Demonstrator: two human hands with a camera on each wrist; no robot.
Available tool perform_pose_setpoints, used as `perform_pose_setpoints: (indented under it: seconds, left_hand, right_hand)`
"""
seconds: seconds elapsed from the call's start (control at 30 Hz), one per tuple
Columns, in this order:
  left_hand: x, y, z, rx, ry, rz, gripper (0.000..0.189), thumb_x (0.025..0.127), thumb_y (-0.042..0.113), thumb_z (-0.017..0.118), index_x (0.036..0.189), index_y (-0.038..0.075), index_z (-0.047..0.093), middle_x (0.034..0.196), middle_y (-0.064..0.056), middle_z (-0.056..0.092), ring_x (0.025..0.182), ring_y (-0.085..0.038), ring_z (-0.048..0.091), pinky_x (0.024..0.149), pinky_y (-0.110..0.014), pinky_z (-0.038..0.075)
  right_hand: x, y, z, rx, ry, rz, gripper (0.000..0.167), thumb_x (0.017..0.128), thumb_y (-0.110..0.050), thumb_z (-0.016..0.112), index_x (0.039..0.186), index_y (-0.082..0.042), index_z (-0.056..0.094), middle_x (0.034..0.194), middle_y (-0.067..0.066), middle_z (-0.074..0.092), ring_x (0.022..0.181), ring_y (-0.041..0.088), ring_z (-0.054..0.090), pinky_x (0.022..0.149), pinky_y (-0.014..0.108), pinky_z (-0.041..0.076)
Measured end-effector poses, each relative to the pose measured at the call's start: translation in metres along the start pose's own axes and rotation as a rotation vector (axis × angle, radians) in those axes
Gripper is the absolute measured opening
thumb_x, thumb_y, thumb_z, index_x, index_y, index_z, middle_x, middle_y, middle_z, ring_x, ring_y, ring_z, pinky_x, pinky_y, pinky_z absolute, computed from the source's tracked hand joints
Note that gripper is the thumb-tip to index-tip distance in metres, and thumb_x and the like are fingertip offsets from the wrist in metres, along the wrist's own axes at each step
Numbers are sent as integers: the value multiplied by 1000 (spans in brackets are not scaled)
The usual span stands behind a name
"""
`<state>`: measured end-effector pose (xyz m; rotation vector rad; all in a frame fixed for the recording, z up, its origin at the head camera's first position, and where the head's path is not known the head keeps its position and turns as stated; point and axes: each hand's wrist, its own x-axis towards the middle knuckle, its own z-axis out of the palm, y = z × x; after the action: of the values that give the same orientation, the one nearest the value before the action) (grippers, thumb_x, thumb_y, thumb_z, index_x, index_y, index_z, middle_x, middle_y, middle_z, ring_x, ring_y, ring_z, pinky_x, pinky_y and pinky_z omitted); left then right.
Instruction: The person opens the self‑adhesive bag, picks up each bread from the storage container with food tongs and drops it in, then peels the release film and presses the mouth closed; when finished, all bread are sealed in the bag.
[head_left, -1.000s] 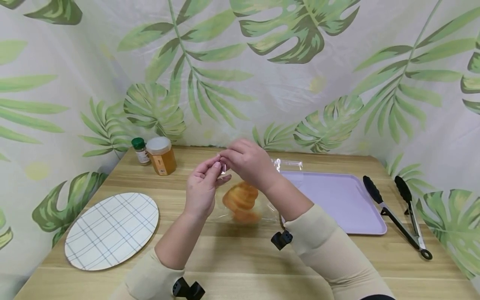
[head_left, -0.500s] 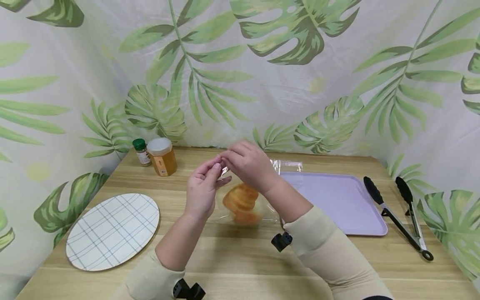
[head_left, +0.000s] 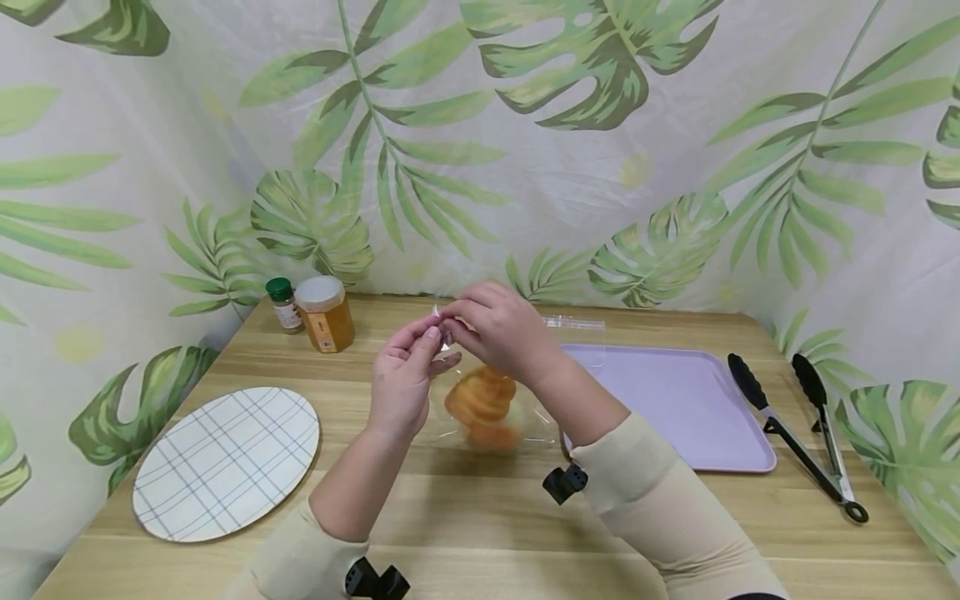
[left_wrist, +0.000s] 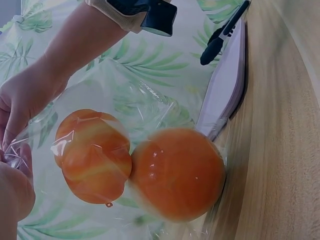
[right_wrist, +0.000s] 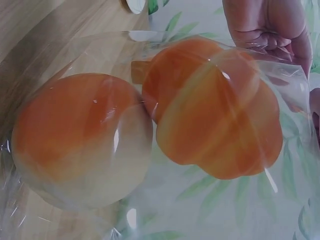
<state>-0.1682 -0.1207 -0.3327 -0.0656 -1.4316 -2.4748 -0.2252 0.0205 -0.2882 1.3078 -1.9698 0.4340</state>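
Note:
A clear plastic bag [right_wrist: 295, 82] hangs over the middle of the table, its upper edge gathered between both hands. Inside are a ridged, croissant-like bread [head_left: 480, 396] and, below it, a round bun [right_wrist: 82, 140] with a browned top and pale side. My left hand [head_left: 405, 367] pinches the bag's edge between thumb and fingers. Right beside it, the fingertips of my right hand [head_left: 502, 325] pinch the same edge. Crinkled film [left_wrist: 17, 155] shows between the fingers in the left wrist view. The bag's striped strip [head_left: 577, 323] sticks out behind the right hand.
A lilac tray [head_left: 675, 408] lies to the right, with black-tipped tongs [head_left: 802, 442] beside it. At the left is a checked oval plate [head_left: 225, 462]. A honey-coloured jar [head_left: 326, 317] and a green-capped bottle [head_left: 285, 307] stand at the back left.
The right thumb and fingers have shifted slightly along the bag's edge, and a bit of film now peeks above the fingertips. The breads hang nearly where they were.

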Motion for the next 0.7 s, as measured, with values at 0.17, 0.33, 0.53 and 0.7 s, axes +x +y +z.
perform_pose_setpoints:
  seconds: [0.17,0.33,0.53,0.7]
  left_hand:
    - [-1,0,0,25,-7,6,22,100,0,50,106,11,69,92,8,74,87,-5,68,70,-22,61]
    - [-1,-1,0,42,-16,18,21,99,0,51,109,7,68,91,8,73,87,-5,68,70,-23,61]
    - [-2,-2,0,53,-28,24,20,99,0,51,108,8,68,93,9,75,89,-5,70,71,-24,61]
    - [-2,-3,0,40,-65,68,18,98,8,57,113,4,67,98,8,75,91,-6,71,71,-24,61]
  right_hand:
    - [1,-1,-2,15,-22,27,12,88,-11,72,98,-5,73,92,5,71,93,21,66,86,31,56]
    - [2,-1,-6,47,-56,67,11,89,-12,71,98,-5,73,93,5,72,95,22,66,87,30,56]
    - [3,-1,-7,78,-66,108,8,89,-10,70,94,-4,72,92,6,72,96,23,66,86,30,56]
    - [3,-2,-8,82,-65,117,8,91,-10,69,93,-3,72,92,6,71,96,23,65,85,30,56]
